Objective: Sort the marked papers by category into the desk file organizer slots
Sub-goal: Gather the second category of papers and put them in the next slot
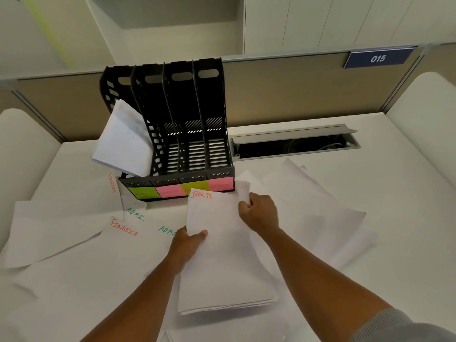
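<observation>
A black file organizer [172, 114] with several slots stands at the back of the desk, with green and pink sticky labels [182, 190] along its front. Papers [123, 139] lean out of its leftmost slot; the other slots look empty. A thin stack of white sheets, the top one marked SPORTS [212, 218], is held in front of the organizer. My left hand [190, 240] pinches its left edge and my right hand [259, 213] grips its upper right corner. Loose sheets marked FINANCE [124, 229] and ADMI [135, 213] lie to the left.
More white sheets [320, 206] are spread over the white desk on the right. An open cable tray [293, 144] is set into the desk behind them. A beige partition with a blue 015 sign [377, 58] backs the desk.
</observation>
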Action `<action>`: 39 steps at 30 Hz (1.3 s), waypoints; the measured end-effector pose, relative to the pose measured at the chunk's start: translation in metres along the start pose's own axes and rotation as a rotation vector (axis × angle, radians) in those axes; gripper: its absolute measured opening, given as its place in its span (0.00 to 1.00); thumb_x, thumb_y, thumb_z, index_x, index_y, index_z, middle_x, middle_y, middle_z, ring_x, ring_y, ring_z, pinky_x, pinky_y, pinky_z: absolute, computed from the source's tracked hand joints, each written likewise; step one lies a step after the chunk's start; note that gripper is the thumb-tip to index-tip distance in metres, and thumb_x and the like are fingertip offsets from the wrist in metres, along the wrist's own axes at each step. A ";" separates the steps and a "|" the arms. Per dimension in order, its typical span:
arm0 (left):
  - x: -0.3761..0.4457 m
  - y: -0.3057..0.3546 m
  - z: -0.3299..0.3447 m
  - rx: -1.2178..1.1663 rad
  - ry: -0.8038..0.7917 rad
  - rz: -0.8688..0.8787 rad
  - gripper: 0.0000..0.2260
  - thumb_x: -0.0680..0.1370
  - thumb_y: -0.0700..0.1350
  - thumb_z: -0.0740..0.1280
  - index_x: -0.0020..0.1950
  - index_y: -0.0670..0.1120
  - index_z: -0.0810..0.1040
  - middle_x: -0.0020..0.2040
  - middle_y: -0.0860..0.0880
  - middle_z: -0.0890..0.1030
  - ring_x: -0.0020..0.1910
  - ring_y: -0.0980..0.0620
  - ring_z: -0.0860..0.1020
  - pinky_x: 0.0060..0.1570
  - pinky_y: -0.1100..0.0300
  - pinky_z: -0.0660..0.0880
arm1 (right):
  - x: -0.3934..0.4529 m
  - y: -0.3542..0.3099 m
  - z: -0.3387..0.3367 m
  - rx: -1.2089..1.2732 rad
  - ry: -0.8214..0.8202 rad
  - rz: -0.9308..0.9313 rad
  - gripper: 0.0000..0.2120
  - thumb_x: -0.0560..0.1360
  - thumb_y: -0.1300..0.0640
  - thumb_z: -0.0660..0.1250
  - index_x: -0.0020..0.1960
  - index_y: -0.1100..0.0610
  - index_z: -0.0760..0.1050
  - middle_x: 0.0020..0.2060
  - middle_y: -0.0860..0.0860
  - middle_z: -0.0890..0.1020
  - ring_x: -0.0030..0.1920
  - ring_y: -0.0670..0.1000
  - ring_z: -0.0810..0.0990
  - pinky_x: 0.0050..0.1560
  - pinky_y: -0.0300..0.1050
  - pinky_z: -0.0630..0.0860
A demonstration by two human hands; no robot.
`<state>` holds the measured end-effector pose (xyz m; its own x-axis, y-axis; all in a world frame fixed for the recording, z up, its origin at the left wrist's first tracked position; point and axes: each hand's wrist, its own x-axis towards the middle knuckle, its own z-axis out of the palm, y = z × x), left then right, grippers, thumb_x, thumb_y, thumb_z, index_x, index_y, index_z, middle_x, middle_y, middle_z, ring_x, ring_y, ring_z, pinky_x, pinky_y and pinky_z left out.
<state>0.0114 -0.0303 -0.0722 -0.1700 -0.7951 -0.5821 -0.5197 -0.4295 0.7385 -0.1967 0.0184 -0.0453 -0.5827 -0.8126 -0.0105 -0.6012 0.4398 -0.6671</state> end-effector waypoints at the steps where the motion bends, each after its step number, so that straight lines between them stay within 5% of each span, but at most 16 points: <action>1: -0.002 0.000 0.000 -0.010 0.002 0.004 0.16 0.76 0.49 0.70 0.61 0.47 0.78 0.53 0.46 0.83 0.50 0.45 0.82 0.53 0.49 0.80 | -0.002 -0.010 0.003 0.062 -0.100 -0.002 0.13 0.68 0.56 0.63 0.28 0.57 0.64 0.24 0.53 0.70 0.26 0.55 0.70 0.26 0.41 0.64; 4: -0.007 0.002 -0.001 -0.058 0.003 0.036 0.15 0.76 0.49 0.69 0.63 0.49 0.77 0.54 0.47 0.82 0.51 0.45 0.81 0.52 0.50 0.78 | -0.011 -0.034 0.015 0.377 -0.425 0.071 0.10 0.68 0.55 0.62 0.38 0.61 0.78 0.31 0.55 0.83 0.30 0.54 0.83 0.32 0.47 0.81; 8: -0.015 0.010 -0.003 -0.100 -0.094 0.130 0.11 0.74 0.56 0.68 0.54 0.55 0.81 0.49 0.49 0.85 0.51 0.45 0.81 0.50 0.50 0.79 | -0.023 -0.049 0.033 0.433 -0.594 0.071 0.15 0.74 0.54 0.63 0.59 0.59 0.75 0.55 0.54 0.82 0.49 0.55 0.82 0.46 0.43 0.80; 11: -0.016 0.010 -0.007 -0.149 -0.105 0.130 0.10 0.78 0.55 0.64 0.55 0.55 0.81 0.50 0.47 0.84 0.51 0.44 0.82 0.55 0.45 0.79 | -0.028 -0.053 0.038 0.458 -0.604 0.060 0.16 0.77 0.54 0.62 0.63 0.57 0.72 0.62 0.52 0.77 0.58 0.56 0.78 0.55 0.45 0.78; 13: -0.016 0.008 -0.009 -0.193 -0.104 0.114 0.14 0.82 0.57 0.58 0.61 0.54 0.78 0.53 0.48 0.83 0.54 0.45 0.81 0.60 0.45 0.76 | -0.031 -0.054 0.037 0.465 -0.589 0.057 0.12 0.77 0.53 0.63 0.58 0.56 0.75 0.57 0.51 0.79 0.55 0.54 0.78 0.57 0.49 0.77; 16: -0.021 0.011 -0.009 -0.232 -0.085 0.155 0.18 0.74 0.67 0.57 0.56 0.62 0.76 0.51 0.60 0.81 0.53 0.54 0.78 0.58 0.54 0.72 | -0.032 -0.054 0.035 0.443 -0.563 0.029 0.11 0.78 0.49 0.63 0.51 0.57 0.76 0.49 0.51 0.80 0.50 0.51 0.78 0.54 0.47 0.76; 19: -0.023 0.009 -0.006 -0.181 -0.068 0.197 0.27 0.71 0.64 0.63 0.68 0.56 0.71 0.58 0.54 0.79 0.56 0.51 0.77 0.57 0.55 0.72 | -0.032 -0.051 0.035 0.425 -0.550 0.028 0.13 0.77 0.48 0.64 0.52 0.58 0.77 0.49 0.50 0.81 0.50 0.50 0.78 0.53 0.44 0.75; 25: -0.015 -0.001 -0.008 -0.082 -0.032 0.128 0.18 0.78 0.50 0.67 0.67 0.47 0.73 0.61 0.48 0.79 0.58 0.45 0.78 0.59 0.50 0.76 | -0.031 -0.030 0.033 0.318 -0.256 0.110 0.08 0.73 0.55 0.67 0.51 0.55 0.77 0.50 0.49 0.81 0.53 0.51 0.80 0.53 0.43 0.77; 29: -0.015 -0.005 -0.015 -0.150 -0.006 0.149 0.10 0.79 0.49 0.67 0.59 0.51 0.76 0.56 0.47 0.82 0.53 0.48 0.80 0.53 0.53 0.78 | -0.030 -0.014 0.021 0.135 0.041 0.247 0.24 0.69 0.43 0.71 0.59 0.53 0.72 0.56 0.50 0.75 0.59 0.52 0.73 0.58 0.50 0.75; 35: -0.017 -0.008 -0.024 -0.194 0.085 0.163 0.17 0.77 0.58 0.65 0.61 0.49 0.76 0.54 0.49 0.82 0.54 0.46 0.80 0.58 0.48 0.77 | -0.036 0.001 0.009 0.178 0.018 0.306 0.41 0.62 0.35 0.73 0.67 0.52 0.63 0.57 0.47 0.72 0.61 0.51 0.69 0.59 0.55 0.74; 39: -0.020 -0.005 -0.028 -0.243 0.116 0.189 0.19 0.76 0.63 0.63 0.60 0.53 0.76 0.52 0.52 0.82 0.52 0.49 0.81 0.53 0.51 0.78 | -0.046 0.000 0.011 0.478 -0.131 0.263 0.26 0.63 0.39 0.75 0.55 0.49 0.72 0.48 0.45 0.80 0.47 0.48 0.80 0.48 0.48 0.82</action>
<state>0.0411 -0.0240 -0.0544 -0.1404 -0.9079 -0.3949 -0.2707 -0.3485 0.8974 -0.1641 0.0513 -0.0529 -0.5885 -0.7531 -0.2941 -0.1120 0.4363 -0.8928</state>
